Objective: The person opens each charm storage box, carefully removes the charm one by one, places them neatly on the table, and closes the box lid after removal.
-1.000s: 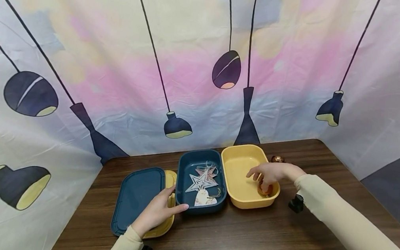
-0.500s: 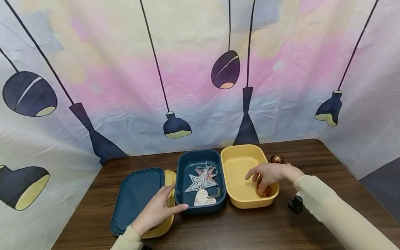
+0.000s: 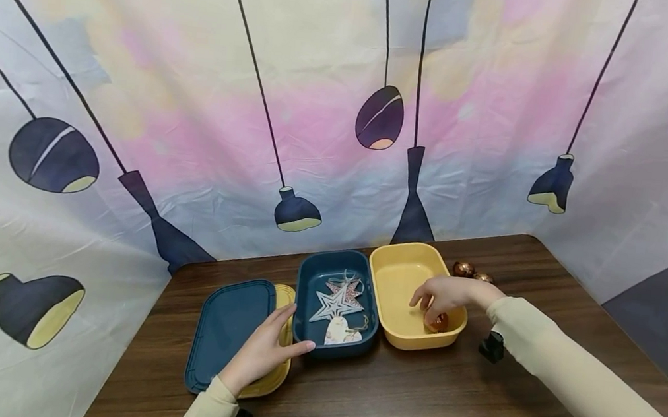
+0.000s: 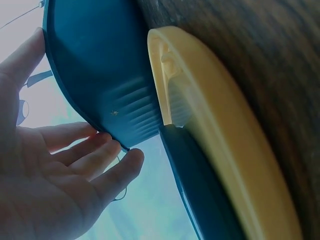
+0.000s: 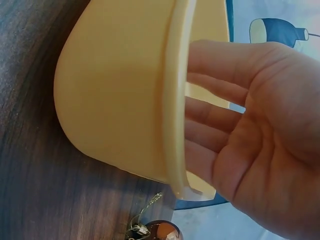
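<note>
A dark blue box (image 3: 357, 351) holds two star ornaments (image 3: 339, 303) and a heart ornament (image 3: 340, 331). My left hand (image 3: 261, 354) rests at its near left corner, fingers spread and fairly straight; the left wrist view shows fingertips right at the rim. Beside it stands a yellow box (image 3: 388, 266). My right hand (image 3: 448, 295) reaches over its right wall, fingers bent down around a copper bauble (image 3: 437, 323) low in the near right corner. In the right wrist view, the yellow wall (image 5: 115, 90) hides the fingertips and this bauble.
Two more copper baubles (image 3: 464, 269) lie on the brown table (image 3: 389, 399) just right of the yellow box. A blue lid (image 3: 230, 332) overlaps a yellow lid (image 3: 274, 382) left of the blue box. A printed cloth (image 3: 248, 95) hangs behind the table.
The copper bauble under my right hand has shifted slightly left and down inside the yellow box. More of both baubles outside shows now. My left hand has stayed in place.
</note>
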{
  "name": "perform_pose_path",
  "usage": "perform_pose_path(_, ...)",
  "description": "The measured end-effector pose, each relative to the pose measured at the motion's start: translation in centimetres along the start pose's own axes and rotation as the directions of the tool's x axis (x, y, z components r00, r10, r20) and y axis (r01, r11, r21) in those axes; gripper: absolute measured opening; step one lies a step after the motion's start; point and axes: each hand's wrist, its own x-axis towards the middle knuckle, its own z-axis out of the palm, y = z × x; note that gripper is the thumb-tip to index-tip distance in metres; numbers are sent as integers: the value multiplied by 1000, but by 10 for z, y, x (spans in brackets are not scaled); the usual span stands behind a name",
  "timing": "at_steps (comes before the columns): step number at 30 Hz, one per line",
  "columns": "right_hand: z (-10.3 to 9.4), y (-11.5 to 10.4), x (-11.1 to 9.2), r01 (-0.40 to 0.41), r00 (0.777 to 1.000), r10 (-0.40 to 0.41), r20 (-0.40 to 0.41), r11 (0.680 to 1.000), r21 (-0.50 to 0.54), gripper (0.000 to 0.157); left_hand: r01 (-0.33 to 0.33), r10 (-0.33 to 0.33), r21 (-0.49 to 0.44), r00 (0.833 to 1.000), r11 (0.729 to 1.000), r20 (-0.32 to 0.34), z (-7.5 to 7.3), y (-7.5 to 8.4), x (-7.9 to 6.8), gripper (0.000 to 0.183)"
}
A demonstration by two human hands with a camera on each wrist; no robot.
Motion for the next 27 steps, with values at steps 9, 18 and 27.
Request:
perform_pose_path(9,3,-2,-4,-40,998,38,59,998,49,35,0,0,0,1000,1000,3,0,0,0,93)
perform_pose_path(18,-1,-5,-7,-49,990,55,129,998,-48,45,12,-12,-4,1000,1000,10,0,-1,0,92)
perform_pose_path(27,-1,-5,-11,-30,993,43,113,994,-109,27,12,-12,-7,1000,1000,15,0,0,-1,92)
